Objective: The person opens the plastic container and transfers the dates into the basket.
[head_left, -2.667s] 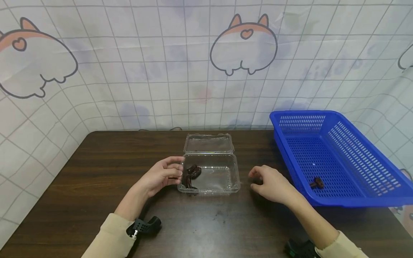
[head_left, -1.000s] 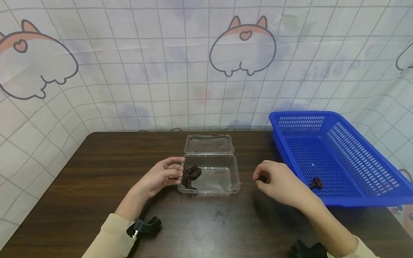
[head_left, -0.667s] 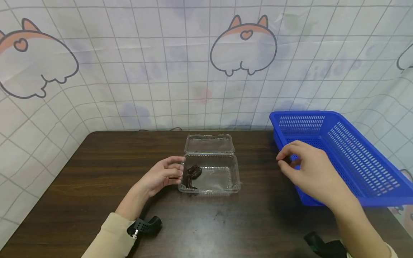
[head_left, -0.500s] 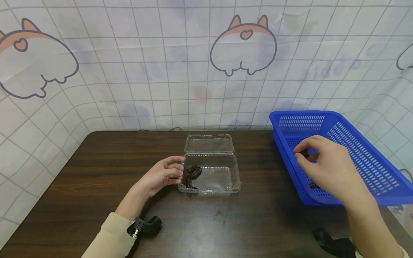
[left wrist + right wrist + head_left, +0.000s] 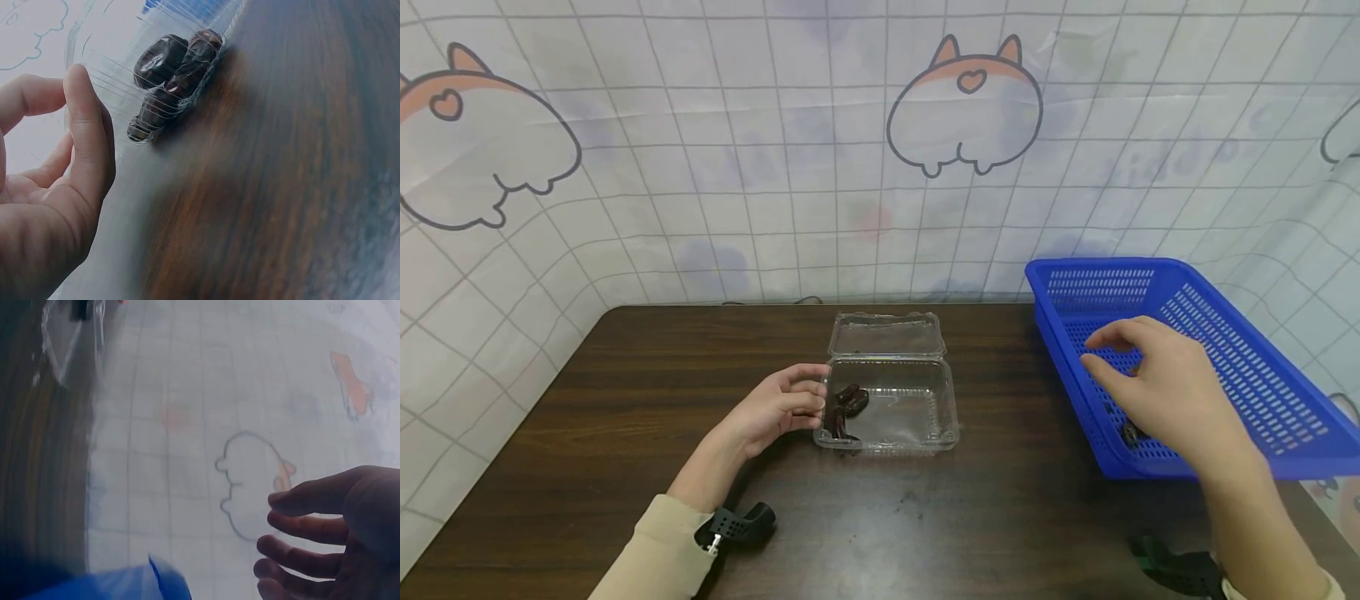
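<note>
A clear plastic clamshell box (image 5: 917, 408) lies with its lid (image 5: 886, 335) folded back on the dark wooden table. Several dark brown, glossy dates (image 5: 852, 402) cluster at its left end; the left wrist view shows the dates (image 5: 161, 61) through the wall. My left hand (image 5: 782, 407) holds the box's left side near the rim, thumb and fingers at its edge. Over the left part of a blue plastic basket (image 5: 1067, 367) hovers my right hand (image 5: 1172, 387), thumb and index apart with nothing between them. Below it, a date (image 5: 1129, 433) lies on the basket floor, partly hidden by the hand.
The basket has high perforated walls and stands at the table's right side. A white grid-patterned cloth (image 5: 775, 150) with cartoon prints hangs behind the table (image 5: 700, 350). Each wrist wears a black strap, such as the left wrist strap (image 5: 737, 525).
My right hand has moved from beside the box to over the basket and has let go of the dark date it pinched. My left hand and the box have stayed put.
</note>
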Tool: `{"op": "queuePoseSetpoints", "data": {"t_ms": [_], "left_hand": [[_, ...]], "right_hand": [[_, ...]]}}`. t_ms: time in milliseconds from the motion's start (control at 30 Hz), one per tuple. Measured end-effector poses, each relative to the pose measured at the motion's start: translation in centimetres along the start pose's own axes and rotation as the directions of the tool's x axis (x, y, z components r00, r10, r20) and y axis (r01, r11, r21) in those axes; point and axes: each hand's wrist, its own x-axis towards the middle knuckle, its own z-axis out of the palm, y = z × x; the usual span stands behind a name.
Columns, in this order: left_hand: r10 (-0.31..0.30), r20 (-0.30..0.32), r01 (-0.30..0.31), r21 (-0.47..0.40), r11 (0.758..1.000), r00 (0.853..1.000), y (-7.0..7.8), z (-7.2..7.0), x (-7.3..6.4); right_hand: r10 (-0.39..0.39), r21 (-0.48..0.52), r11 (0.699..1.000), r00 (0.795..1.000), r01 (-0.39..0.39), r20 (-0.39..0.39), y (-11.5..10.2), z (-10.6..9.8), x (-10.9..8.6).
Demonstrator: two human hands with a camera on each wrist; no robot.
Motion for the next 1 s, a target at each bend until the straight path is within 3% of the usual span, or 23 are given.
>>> {"op": "queuePoseSetpoints", "data": {"t_ms": [100,200,433,667,1000], "left_hand": [[0.003,0.002,-0.003,0.005,1.0,1.0,0.0,0.1,0.0],[0.002,0.003,-0.002,0.003,1.0,1.0,0.0,0.1,0.0],[-0.006,-0.002,0.006,-0.002,1.0,1.0,0.0,0.2,0.1],[-0.007,0.005,0.007,0.0,1.0,1.0,-0.2,0.1,0.1],[-0.016,-0.004,0.016,-0.004,1.0,1.0,0.0,0.4,0.3]], "right_hand": [[-0.078,0.061,0.995,0.997,0.078,0.008,-1.5,1.2,0.4],[-0.135,0.138,0.983,0.988,0.123,0.08,-3.2,2.7,0.9],[-0.201,0.293,0.948,0.944,0.121,0.26,-5.5,7.8,2.3],[-0.294,0.398,0.909,0.866,0.123,0.404,-6.9,12.1,3.9],[-0.38,0.42,0.894,0.758,0.155,0.53,-8.5,16.1,6.0]]}}
